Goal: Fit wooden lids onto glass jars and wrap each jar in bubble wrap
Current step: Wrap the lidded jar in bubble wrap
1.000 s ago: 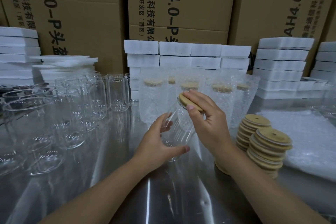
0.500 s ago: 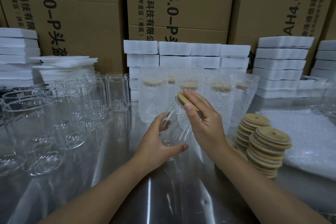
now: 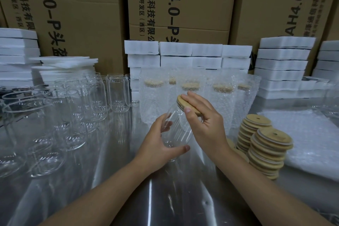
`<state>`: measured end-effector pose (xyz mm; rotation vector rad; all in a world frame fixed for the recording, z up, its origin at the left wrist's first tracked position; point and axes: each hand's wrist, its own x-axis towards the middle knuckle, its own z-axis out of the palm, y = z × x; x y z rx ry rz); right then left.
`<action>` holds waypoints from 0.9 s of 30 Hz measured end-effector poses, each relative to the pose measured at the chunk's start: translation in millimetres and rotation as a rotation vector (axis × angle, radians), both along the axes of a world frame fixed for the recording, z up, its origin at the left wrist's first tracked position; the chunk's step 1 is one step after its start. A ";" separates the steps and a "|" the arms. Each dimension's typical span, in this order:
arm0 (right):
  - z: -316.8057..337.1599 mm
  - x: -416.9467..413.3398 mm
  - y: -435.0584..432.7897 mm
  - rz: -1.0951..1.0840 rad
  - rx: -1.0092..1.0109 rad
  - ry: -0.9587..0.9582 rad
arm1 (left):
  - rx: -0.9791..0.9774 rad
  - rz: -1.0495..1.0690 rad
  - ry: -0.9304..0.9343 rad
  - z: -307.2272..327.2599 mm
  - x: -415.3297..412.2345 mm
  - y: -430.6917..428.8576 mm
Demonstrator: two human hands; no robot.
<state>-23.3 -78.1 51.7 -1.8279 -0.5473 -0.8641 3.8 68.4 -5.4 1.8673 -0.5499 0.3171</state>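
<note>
A clear glass jar [image 3: 176,130] tilts above the steel table [image 3: 146,198], its base cupped in the curled left hand [image 3: 157,145]. The right hand [image 3: 203,124] presses a wooden lid [image 3: 185,105] onto its mouth, fingers flat across the top.

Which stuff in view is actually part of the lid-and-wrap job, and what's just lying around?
On the job: left hand gripping glass jar; right hand pressing wooden lid on it; lid stacks; empty jars; bubble wrap sheet; wrapped jars.
Lying about: foam blocks; cardboard boxes.
</note>
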 end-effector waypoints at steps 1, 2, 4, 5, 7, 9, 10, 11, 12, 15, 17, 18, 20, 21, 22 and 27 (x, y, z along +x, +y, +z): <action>0.1 0.1 0.1 -0.005 -0.005 0.002 | -0.001 0.001 0.001 0.1 0.1 0.2; 0.6 -0.1 0.0 -0.013 -0.014 0.007 | -0.001 -0.001 0.003 0.6 0.2 0.4; 3.4 -0.8 -0.7 -0.029 -0.051 0.031 | -0.004 -0.010 0.006 1.5 0.9 1.4; 5.4 -1.3 -2.0 -0.035 -0.083 0.052 | -0.011 -0.012 0.009 2.1 1.3 1.7; 11.1 -3.2 -7.0 -0.050 -0.183 0.097 | -0.033 -0.010 0.018 3.6 1.4 1.6; 19.5 -6.4 -17.1 -0.089 -0.262 0.111 | -0.055 -0.013 0.036 4.1 1.2 0.3; 24.6 -7.7 -24.5 -0.129 -0.281 0.097 | -0.066 -0.015 0.046 3.9 1.1 0.0; 30.0 -8.2 -33.0 -0.185 -0.292 0.077 | -0.072 -0.016 0.052 3.8 0.8 0.0; 35.3 -7.4 -42.9 -0.252 -0.295 0.064 | -0.074 -0.015 0.058 3.8 0.3 0.1; 52.0 1.4 -84.6 -0.512 -0.344 0.195 | -0.079 -0.002 0.073 4.7 -0.4 0.5; 60.0 6.5 -119.9 -0.693 -0.419 0.420 | -0.084 0.000 0.082 5.7 -0.7 0.7; 62.0 7.6 -136.7 -0.777 -0.448 0.538 | -0.087 0.001 0.086 6.1 -1.2 0.7; 61.2 8.8 -167.0 -0.934 -0.464 0.679 | -0.091 0.003 0.093 6.3 -2.2 0.7; 58.1 9.2 -178.7 -0.995 -0.455 0.722 | -0.092 0.004 0.096 6.2 -2.7 0.7; 54.2 9.6 -187.7 -1.043 -0.459 0.778 | -0.091 0.005 0.097 6.4 -3.2 0.7; 31.2 11.4 -205.9 -1.128 -0.570 1.091 | -0.079 0.007 0.098 7.8 -3.7 1.1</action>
